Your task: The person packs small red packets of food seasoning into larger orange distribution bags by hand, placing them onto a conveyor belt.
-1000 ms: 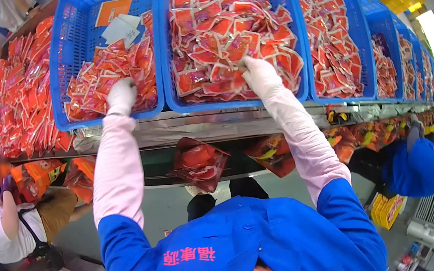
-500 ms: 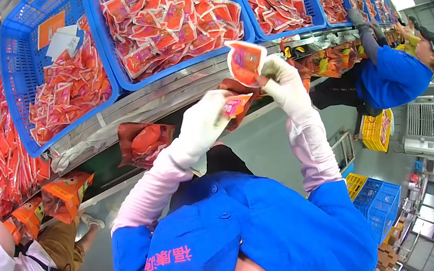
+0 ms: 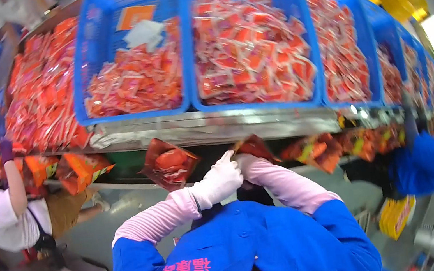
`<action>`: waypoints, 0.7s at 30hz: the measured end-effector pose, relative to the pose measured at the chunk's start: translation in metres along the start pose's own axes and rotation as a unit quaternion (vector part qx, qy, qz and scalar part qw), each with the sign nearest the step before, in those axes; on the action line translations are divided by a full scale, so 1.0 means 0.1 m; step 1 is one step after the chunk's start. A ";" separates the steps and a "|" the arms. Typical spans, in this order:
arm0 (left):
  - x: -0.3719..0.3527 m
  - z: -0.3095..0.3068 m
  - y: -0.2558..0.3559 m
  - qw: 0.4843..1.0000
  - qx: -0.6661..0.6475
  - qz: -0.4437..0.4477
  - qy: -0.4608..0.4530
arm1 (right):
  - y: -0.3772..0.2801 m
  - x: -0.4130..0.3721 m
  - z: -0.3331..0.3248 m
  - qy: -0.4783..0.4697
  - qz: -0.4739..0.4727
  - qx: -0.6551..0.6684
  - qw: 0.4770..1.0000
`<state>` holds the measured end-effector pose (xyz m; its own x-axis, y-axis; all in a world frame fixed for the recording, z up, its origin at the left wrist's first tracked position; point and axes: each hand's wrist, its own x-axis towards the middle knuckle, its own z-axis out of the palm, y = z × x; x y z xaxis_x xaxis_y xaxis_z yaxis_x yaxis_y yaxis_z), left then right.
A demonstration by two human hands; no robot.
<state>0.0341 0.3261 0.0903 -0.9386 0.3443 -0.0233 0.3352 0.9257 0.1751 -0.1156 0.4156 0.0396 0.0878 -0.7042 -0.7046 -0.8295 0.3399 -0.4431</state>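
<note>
At the middle of the conveyor stands an open orange-red bag (image 3: 256, 148), with both of my hands at it. My left hand (image 3: 218, 182), in a white glove, has its fingers closed at the bag's near left edge and appears to pinch it. My right hand (image 3: 246, 166) reaches down at the bag's mouth; its fingers are hidden there, and whether they hold anything does not show. Just left of my left hand, another open bag (image 3: 169, 164) has red packets inside.
Blue crates of small red packets (image 3: 252, 56) line a metal ledge (image 3: 198, 126) beyond the belt. Loose red packets (image 3: 42, 89) are heaped at left. More orange bags (image 3: 316, 152) stand along the belt. One co-worker (image 3: 12, 224) is at left, another (image 3: 423, 162) at right.
My hands have come down from above the belt to the bag. The sachets that each held up are out of sight now. The view has swung, shifting the crates rightward.
</note>
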 end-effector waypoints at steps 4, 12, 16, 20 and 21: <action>-0.27 -0.71 -0.75 0.953 -0.184 -0.156 0.184 | -0.25 -0.74 -1.16 0.052 -0.071 0.081 0.993; 0.06 0.57 -3.05 0.799 -0.129 -0.578 -0.104 | 0.92 1.11 -1.70 0.454 0.050 -0.244 0.856; -0.05 0.24 -2.81 0.793 -0.100 -0.600 -0.024 | 0.97 1.26 -1.83 0.325 0.101 -0.110 0.934; -0.54 -0.12 -2.48 0.730 -0.281 -0.596 0.184 | 0.94 1.54 -1.57 0.427 0.017 -0.241 0.872; -0.66 -0.15 -2.36 0.731 -0.280 -0.596 0.179 | 0.77 1.63 -1.63 0.443 0.127 -0.023 0.887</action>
<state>0.0152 0.0824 0.0651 -0.5316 -0.8105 -0.2457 -0.7298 0.2912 0.6185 -0.2551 0.2253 -0.0192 -0.5572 -0.8284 -0.0564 -0.7836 0.5471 -0.2945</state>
